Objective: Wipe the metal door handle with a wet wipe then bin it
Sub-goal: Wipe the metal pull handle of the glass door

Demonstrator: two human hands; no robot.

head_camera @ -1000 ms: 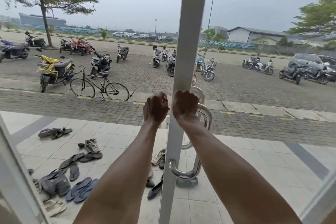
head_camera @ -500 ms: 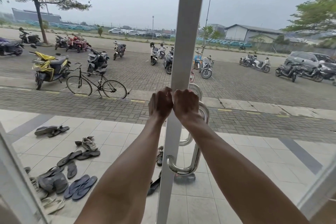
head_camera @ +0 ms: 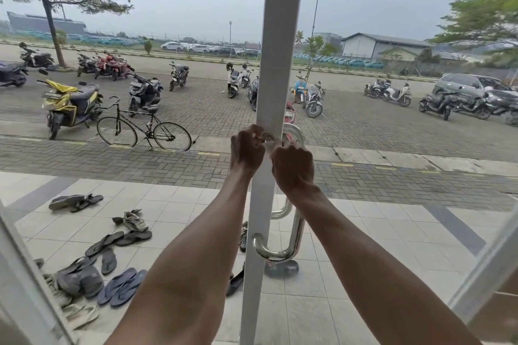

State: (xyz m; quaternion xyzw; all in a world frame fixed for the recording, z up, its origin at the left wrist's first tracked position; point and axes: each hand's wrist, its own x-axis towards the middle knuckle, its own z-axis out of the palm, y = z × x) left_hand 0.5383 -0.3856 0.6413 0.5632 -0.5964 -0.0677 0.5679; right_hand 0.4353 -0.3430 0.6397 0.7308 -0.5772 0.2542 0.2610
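A chrome D-shaped door handle (head_camera: 297,228) is fixed to the white door frame (head_camera: 281,36), with a matching handle behind the glass. Both of my hands are at its top mount. My left hand (head_camera: 246,150) is closed on the left of the frame, its fingertips pinched at the round mount. My right hand (head_camera: 293,166) is fisted on the right, over the handle's upper bend. A thin whitish wet wipe (head_camera: 274,146) seems to run between the two hands, hard to tell apart from the white frame. No bin is in view.
Through the glass, several sandals and shoes (head_camera: 117,244) lie on the tiled porch. A bicycle (head_camera: 144,131) and several parked scooters stand on the brick paving beyond. Another white door frame (head_camera: 25,283) slants at the lower left.
Both hands have risen a little to the handle's top mount. My left hand moved in against the frame and now pinches there, slightly apart from my right.
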